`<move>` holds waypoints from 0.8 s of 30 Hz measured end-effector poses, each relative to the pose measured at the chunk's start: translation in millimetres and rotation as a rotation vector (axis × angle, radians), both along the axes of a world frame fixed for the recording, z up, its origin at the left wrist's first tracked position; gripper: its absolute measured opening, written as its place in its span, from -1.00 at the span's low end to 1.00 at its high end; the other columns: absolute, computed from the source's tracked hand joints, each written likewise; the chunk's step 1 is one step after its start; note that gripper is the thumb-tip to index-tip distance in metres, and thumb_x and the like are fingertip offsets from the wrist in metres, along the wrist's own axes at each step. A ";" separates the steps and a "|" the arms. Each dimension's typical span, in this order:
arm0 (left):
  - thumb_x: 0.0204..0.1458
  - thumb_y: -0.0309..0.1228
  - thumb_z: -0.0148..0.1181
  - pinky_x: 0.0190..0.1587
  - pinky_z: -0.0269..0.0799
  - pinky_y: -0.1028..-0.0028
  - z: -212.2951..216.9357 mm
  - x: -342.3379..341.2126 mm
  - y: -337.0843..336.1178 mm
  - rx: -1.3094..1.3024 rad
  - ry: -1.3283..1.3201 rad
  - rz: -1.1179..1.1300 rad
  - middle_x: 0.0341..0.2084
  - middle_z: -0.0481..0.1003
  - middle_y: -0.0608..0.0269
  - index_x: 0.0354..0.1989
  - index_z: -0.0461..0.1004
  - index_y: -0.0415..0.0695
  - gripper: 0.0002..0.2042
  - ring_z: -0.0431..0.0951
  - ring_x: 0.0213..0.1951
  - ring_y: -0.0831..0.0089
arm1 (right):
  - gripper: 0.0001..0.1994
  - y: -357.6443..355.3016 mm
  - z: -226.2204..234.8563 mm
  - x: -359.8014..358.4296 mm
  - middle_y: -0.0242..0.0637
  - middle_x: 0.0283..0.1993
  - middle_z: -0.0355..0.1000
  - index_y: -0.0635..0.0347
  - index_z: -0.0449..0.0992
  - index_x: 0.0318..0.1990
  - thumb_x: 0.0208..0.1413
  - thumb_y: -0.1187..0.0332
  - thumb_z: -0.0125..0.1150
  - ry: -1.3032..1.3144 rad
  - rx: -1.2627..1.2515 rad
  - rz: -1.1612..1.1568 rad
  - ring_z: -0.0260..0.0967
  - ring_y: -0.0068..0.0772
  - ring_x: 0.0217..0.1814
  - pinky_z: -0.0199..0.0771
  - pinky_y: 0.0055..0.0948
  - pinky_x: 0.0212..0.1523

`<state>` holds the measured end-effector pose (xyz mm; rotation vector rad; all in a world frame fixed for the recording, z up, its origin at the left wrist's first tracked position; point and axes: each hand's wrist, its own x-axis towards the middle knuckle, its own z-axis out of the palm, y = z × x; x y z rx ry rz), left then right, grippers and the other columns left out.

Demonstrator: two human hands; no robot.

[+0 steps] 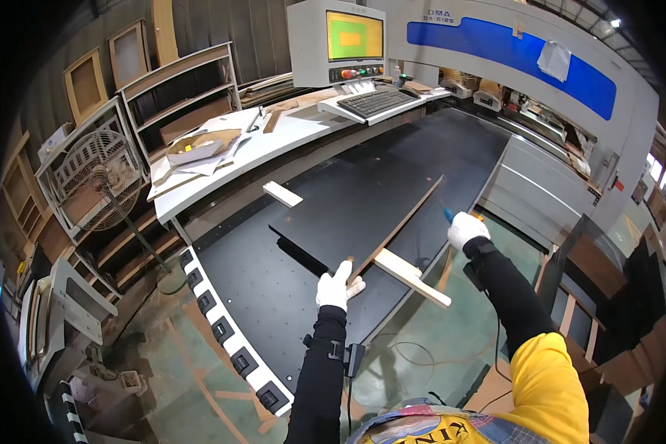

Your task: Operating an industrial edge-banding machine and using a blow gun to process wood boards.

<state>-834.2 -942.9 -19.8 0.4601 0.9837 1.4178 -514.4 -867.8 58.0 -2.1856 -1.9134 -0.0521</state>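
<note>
A dark flat panel (355,200) with a raw brown edge rests on two pale wooden strips, the near one (403,272) and the far one (283,194), above a black machine table (251,288). My left hand (334,288), in a white glove, is closed on the panel's near corner, thumb on top, its other fingers partly hidden. Out past the panel's right edge, my gloved right hand (468,231) is closed around a small blue and orange tool (449,215). Its blue end points left, and its exact kind is unclear.
A control screen (354,35) and keyboard (368,103) stand at the back, beside a white shelf (274,144) with papers and a tray. A large grey and blue machine (496,52) spans the far right. A fan (100,181) stands left; dark boards (607,288) stand right.
</note>
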 end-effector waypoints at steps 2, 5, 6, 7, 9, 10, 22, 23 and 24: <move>0.02 -0.36 0.33 -0.41 0.71 0.21 0.8 -1.3 4.4 0.009 0.009 -0.006 -0.12 0.29 -0.12 -0.01 0.20 -0.49 -0.46 0.60 -0.32 0.06 | -0.74 2.3 2.7 8.7 0.10 -0.31 0.55 0.29 0.58 -0.32 0.07 0.31 0.01 -0.036 -0.008 0.008 0.54 0.11 -0.21 0.51 -0.09 -0.14; 0.02 -0.34 0.34 -0.40 0.71 0.22 -4.3 -4.5 5.0 0.006 0.015 -0.006 -0.15 0.30 -0.10 -0.06 0.22 -0.47 -0.49 0.60 -0.36 0.08 | -0.74 -11.4 9.0 -8.4 0.10 -0.32 0.54 0.31 0.59 -0.30 0.03 0.33 0.03 -0.092 0.036 0.065 0.54 0.12 -0.24 0.51 -0.08 -0.15; 0.02 -0.34 0.34 -0.40 0.71 0.22 -5.8 -6.5 6.2 0.015 0.015 -0.007 -0.16 0.31 -0.10 -0.07 0.23 -0.46 -0.49 0.60 -0.37 0.08 | -0.74 -1.6 22.8 -8.9 0.12 -0.28 0.54 0.32 0.59 -0.29 0.02 0.35 0.02 -0.032 0.016 0.030 0.53 0.12 -0.21 0.50 -0.07 -0.12; 0.02 -0.34 0.34 -0.41 0.71 0.22 -4.5 -6.8 5.7 0.005 0.012 -0.009 -0.17 0.31 -0.11 -0.08 0.22 -0.47 -0.49 0.60 -0.37 0.07 | -0.74 2.5 29.8 -6.7 0.13 -0.27 0.53 0.32 0.58 -0.29 0.02 0.35 0.02 -0.040 -0.040 0.028 0.53 0.14 -0.20 0.50 -0.06 -0.12; 0.02 -0.33 0.33 -0.41 0.71 0.22 -2.1 -6.7 2.8 -0.014 0.006 -0.005 -0.18 0.32 -0.12 -0.09 0.22 -0.47 -0.50 0.60 -0.37 0.07 | -0.75 3.8 32.9 -14.4 0.13 -0.26 0.53 0.30 0.58 -0.30 0.02 0.35 0.01 -0.050 -0.058 0.067 0.51 0.15 -0.18 0.49 -0.04 -0.12; 0.03 -0.33 0.33 -0.42 0.71 0.23 -0.7 -7.4 2.3 -0.023 0.004 0.001 -0.19 0.33 -0.12 -0.10 0.21 -0.47 -0.50 0.60 -0.37 0.06 | -0.76 1.5 35.1 -29.0 0.13 -0.27 0.52 0.30 0.58 -0.30 0.02 0.35 0.02 -0.052 -0.019 0.108 0.51 0.16 -0.18 0.49 -0.04 -0.12; 0.07 -0.36 0.29 -0.41 0.72 0.20 0.2 -4.5 2.5 -0.012 0.011 -0.015 -0.22 0.35 -0.10 -0.19 0.24 -0.41 -0.61 0.62 -0.34 0.02 | -0.76 72.4 53.8 -94.8 0.07 -0.35 0.53 0.25 0.60 -0.37 0.04 0.35 -0.01 -0.069 0.112 0.245 0.53 0.10 -0.26 0.52 -0.12 -0.21; 0.07 -0.36 0.29 -0.41 0.72 0.19 0.4 -2.8 2.6 -0.006 0.006 -0.020 -0.22 0.35 -0.09 -0.20 0.24 -0.40 -0.61 0.62 -0.34 0.01 | -0.76 71.1 52.9 -97.0 0.06 -0.36 0.54 0.26 0.60 -0.37 0.03 0.36 0.00 -0.056 0.082 0.258 0.53 0.10 -0.26 0.52 -0.12 -0.21; 0.07 -0.36 0.29 -0.41 0.72 0.19 -1.1 -4.7 1.7 -0.004 0.012 -0.011 -0.22 0.35 -0.09 -0.20 0.24 -0.40 -0.62 0.62 -0.34 0.00 | -0.77 63.5 53.0 -105.7 0.06 -0.36 0.54 0.26 0.60 -0.37 0.03 0.36 0.01 -0.037 0.050 0.279 0.54 0.09 -0.26 0.53 -0.13 -0.21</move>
